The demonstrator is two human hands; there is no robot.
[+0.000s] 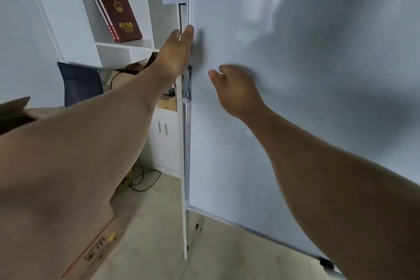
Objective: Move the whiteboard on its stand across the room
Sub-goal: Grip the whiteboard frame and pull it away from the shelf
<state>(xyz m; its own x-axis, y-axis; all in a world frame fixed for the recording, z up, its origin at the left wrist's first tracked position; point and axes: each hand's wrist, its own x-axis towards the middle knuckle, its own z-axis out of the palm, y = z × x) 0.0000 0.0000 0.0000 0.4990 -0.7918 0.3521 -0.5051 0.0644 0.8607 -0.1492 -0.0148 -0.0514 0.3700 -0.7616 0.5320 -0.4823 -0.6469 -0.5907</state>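
Note:
The large whiteboard (pixel 306 75) fills the right half of the view, upright on its white stand post (pixel 185 223). My left hand (pixel 176 52) is at the board's left edge at about chest height, thumb on the front face and fingers behind the frame, gripping it. My right hand (pixel 236 88) is blurred just in front of the board's face, a little right of that edge, fingers loosely curled and holding nothing. I cannot tell if it touches the surface. A black tray end (pixel 326 262) shows at the board's lower rim.
A white shelf unit (pixel 118 48) with a dark red book (pixel 118 16) stands behind the board's left edge. A dark chair (pixel 79 84), cardboard boxes (pixel 95 248) and a black cable (pixel 145 177) lie at the left. Beige tile floor (pixel 159 223) runs below.

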